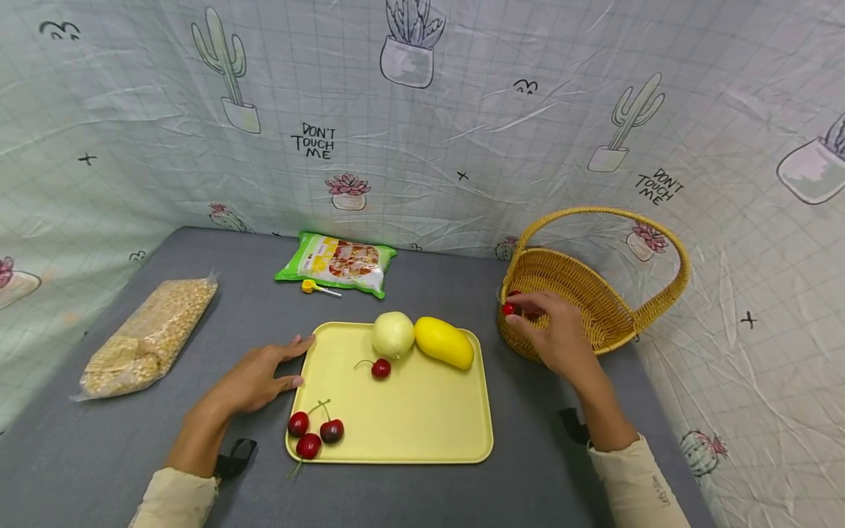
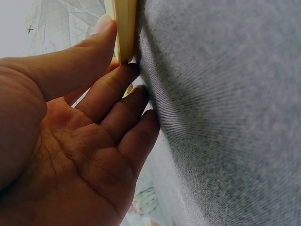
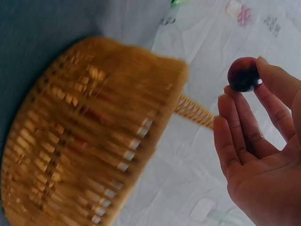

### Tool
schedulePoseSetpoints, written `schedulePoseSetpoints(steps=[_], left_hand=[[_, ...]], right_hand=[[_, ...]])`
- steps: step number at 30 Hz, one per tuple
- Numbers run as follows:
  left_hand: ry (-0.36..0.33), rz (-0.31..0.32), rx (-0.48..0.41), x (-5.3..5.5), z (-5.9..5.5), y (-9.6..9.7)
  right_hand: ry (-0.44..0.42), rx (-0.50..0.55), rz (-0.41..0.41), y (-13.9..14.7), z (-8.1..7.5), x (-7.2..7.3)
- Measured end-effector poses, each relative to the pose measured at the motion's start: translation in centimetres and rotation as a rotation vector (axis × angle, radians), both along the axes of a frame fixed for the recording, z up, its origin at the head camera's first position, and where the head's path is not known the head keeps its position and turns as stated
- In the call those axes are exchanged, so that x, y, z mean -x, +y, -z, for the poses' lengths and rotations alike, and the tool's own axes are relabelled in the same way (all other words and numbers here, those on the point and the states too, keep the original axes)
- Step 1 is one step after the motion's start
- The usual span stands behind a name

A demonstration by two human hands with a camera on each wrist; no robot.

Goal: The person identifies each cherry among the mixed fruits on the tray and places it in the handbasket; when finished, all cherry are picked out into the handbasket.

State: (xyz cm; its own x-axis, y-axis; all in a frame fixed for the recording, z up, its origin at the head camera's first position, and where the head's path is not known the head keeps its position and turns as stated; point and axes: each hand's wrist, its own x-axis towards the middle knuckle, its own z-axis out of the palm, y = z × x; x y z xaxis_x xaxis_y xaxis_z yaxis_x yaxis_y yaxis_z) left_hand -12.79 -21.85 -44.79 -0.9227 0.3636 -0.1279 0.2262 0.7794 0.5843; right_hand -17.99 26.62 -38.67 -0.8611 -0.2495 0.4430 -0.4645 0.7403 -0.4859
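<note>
My right hand [image 1: 554, 334] pinches a dark red cherry [image 3: 244, 74] between thumb and fingertips, at the left rim of the wicker basket [image 1: 615, 282]. In the right wrist view, the cherry is held up beside the basket's rim, clear of it. My left hand [image 1: 254, 378] rests at the left edge of the yellow tray [image 1: 396, 422], thumb and fingers extended against the rim. On the tray, several cherries [image 1: 332, 431] lie in the front left corner. Another cherry [image 1: 381, 368] lies below a pale round fruit [image 1: 392, 335], which sits next to a yellow mango [image 1: 444, 342].
A clear bag of corn kernels [image 1: 155, 334] lies at the left of the grey table. Behind the tray are a green food packet [image 1: 339, 260] and a yellow lollipop [image 1: 309, 286]. The basket's tall handle [image 1: 597, 211] arches up at the right, near the printed curtain [image 1: 409, 147].
</note>
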Motion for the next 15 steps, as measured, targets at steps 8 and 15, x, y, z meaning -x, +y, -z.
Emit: schedulePoseSetpoints(steps=[8,15], left_hand=[[-0.002,0.001,-0.002,0.0,-0.1,0.1],[-0.003,0.004,-0.001,0.1,-0.1,0.0]], right_hand=[[0.052,-0.005,0.078,2.6,0.4,1.4],[-0.025,-0.001,0.162,4.8,0.6,2.5]])
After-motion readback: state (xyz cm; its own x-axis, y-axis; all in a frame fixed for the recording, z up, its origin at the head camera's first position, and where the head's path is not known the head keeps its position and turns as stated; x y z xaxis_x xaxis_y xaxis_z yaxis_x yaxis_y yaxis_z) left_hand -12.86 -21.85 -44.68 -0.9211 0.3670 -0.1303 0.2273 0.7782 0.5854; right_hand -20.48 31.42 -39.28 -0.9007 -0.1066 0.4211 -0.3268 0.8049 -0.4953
